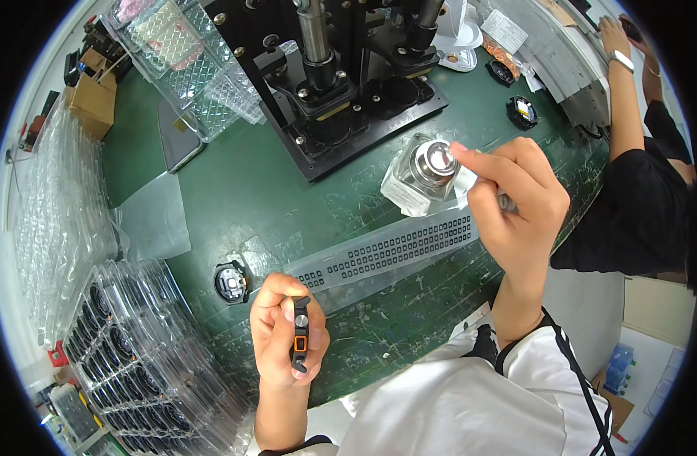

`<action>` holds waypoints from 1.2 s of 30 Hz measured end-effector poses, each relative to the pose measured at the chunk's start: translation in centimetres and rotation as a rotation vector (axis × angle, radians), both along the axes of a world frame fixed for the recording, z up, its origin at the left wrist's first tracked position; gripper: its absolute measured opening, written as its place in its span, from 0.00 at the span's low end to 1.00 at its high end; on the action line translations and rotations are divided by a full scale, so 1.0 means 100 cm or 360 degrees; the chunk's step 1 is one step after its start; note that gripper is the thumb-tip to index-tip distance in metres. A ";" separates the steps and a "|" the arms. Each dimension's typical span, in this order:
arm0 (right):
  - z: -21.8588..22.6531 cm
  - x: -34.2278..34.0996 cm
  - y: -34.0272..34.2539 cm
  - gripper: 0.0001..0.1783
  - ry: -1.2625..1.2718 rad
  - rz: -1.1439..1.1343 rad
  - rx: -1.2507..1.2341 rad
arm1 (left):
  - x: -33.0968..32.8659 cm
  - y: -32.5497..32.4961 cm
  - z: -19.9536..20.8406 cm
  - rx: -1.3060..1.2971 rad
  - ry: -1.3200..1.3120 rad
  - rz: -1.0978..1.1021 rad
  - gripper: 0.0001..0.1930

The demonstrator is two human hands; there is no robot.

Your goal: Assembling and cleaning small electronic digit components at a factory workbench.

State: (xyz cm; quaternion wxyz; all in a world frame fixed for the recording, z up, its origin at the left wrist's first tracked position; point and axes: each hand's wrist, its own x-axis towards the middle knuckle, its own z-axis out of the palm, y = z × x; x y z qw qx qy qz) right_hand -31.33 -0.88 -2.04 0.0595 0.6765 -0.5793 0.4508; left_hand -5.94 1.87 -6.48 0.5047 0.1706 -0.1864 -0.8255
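My left hand (276, 330) grips a black watch case (301, 334) on edge, with its side toward me. A round silver button and an orange-framed button show on that side. My right hand (521, 201) is beside a clear glass dispenser bottle (417, 182) with a round metal top (438, 159). Its index fingertip is at the rim of that top, and the other fingers are curled. Something greyish shows between thumb and palm, too hidden to name. Left of centre on the green table lies another round watch case (231, 282), its inside facing up.
A black press fixture (348, 129) stands at the back. A strip with rows of small black square pieces (398, 251) crosses the table (234, 197). Stacked clear trays (135, 357) of dark round parts fill the left. Another person's arm (624, 99) is at far right.
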 end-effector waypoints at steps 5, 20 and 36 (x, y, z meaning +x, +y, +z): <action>-0.001 0.001 0.000 0.20 -0.0019 -0.0049 -0.0103 | -0.001 0.000 -0.001 0.0002 0.0003 0.0021 0.10; -0.002 -0.001 -0.001 0.18 -0.0030 0.0172 -0.0070 | -0.002 0.001 -0.002 0.0046 0.0043 0.0040 0.10; 0.000 -0.004 -0.001 0.19 -0.0167 0.0163 -0.0127 | -0.003 0.001 -0.001 0.0099 0.0053 0.0046 0.09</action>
